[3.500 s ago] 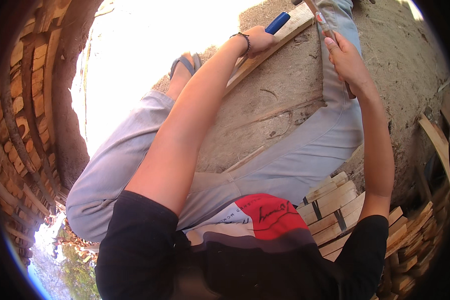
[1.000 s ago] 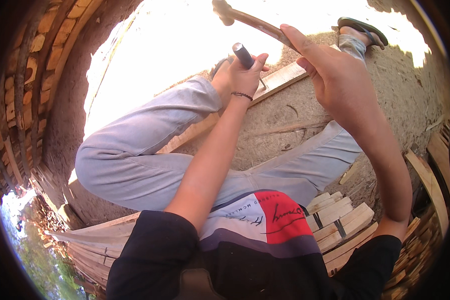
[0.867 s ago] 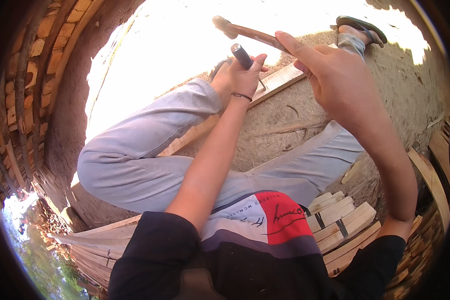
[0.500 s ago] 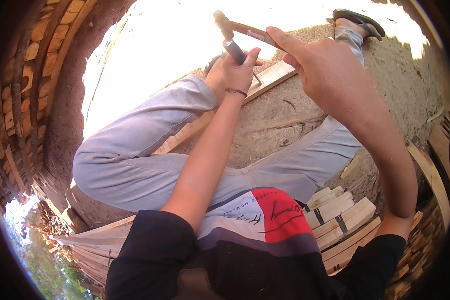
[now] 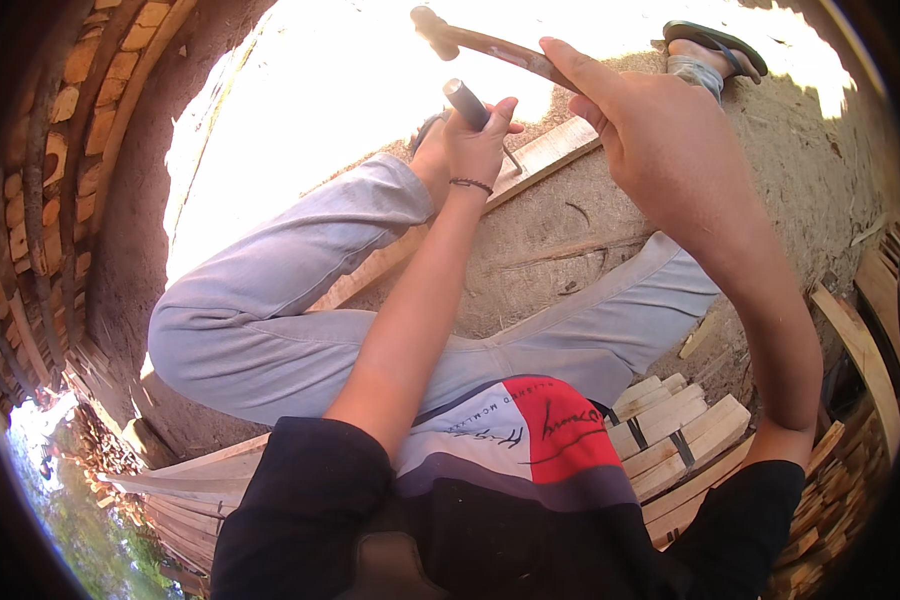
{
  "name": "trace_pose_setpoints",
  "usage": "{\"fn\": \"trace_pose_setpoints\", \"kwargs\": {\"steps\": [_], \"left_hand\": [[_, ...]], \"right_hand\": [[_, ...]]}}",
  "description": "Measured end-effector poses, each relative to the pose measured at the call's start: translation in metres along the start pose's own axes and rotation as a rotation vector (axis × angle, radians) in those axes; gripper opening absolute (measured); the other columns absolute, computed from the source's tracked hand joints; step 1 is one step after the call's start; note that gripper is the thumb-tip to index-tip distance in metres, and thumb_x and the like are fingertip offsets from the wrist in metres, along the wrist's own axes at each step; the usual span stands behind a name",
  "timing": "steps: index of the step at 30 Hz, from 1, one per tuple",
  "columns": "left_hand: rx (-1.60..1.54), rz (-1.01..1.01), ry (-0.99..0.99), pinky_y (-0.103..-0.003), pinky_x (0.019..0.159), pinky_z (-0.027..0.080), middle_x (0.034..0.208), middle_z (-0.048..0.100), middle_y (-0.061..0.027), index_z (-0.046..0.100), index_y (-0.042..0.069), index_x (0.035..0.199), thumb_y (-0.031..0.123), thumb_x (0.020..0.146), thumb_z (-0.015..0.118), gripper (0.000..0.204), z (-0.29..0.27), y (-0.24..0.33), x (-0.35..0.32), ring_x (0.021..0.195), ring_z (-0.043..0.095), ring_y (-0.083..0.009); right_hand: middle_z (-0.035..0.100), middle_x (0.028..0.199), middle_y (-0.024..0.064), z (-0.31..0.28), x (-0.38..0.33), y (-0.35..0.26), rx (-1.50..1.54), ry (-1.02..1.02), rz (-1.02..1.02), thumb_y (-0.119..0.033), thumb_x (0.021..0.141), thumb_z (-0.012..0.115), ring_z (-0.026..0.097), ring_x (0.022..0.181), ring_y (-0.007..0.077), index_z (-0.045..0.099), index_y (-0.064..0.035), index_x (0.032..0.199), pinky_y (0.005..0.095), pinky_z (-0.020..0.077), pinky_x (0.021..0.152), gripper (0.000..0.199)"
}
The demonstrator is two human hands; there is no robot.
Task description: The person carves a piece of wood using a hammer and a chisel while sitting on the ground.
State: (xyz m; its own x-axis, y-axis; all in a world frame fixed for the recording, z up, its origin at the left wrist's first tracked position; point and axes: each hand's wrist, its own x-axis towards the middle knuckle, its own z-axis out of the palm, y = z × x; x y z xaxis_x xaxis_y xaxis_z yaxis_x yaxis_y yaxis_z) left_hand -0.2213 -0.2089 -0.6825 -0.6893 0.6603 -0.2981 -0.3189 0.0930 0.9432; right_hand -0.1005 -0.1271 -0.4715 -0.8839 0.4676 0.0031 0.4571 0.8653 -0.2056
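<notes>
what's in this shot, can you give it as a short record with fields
setting: sandy ground in sunlight, brick wall at the left
posture: person seated, legs in light trousers, sandal on the far foot
left hand: left hand closed around a dark-handled chisel, its metal tip resting on a long wooden plank
right hand: right hand grips a wooden-handled hammer, head raised above the chisel
nearby: bundle of short wooden slats by the right hip, more planks at right
</notes>
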Motion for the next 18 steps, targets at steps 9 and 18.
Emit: {"fn": "trace_pose_setpoints", "kwargs": {"steps": [9,18], "left_hand": [[-0.044,-0.282,0.169,-0.032,0.072,0.054,0.090,0.058,-0.0091,0.051,0.003,0.105,0.026,0.091,0.065,0.030,-0.007,0.010,-0.009,0.090,0.063,-0.0209],[-0.430,-0.469,0.382,-0.050,0.093,0.051,0.107,0.053,-0.0175,0.047,0.002,0.100,0.038,0.095,0.056,0.037,-0.023,0.007,-0.033,0.100,0.056,-0.0323]], "right_hand": [[0.063,0.072,0.0104,0.012,-0.027,0.028,0.357,0.074,0.382,-0.020,0.097,0.051,0.061,0.063,0.0226,0.054,-0.0138,0.132,0.0351,0.0464,0.059,0.036],[0.049,0.074,-0.0019,0.070,-0.089,0.057,0.878,0.147,0.733,-0.016,0.098,0.050,0.046,0.063,0.0063,0.049,-0.0050,0.137,0.0230,0.0400,0.058,0.040]]}}
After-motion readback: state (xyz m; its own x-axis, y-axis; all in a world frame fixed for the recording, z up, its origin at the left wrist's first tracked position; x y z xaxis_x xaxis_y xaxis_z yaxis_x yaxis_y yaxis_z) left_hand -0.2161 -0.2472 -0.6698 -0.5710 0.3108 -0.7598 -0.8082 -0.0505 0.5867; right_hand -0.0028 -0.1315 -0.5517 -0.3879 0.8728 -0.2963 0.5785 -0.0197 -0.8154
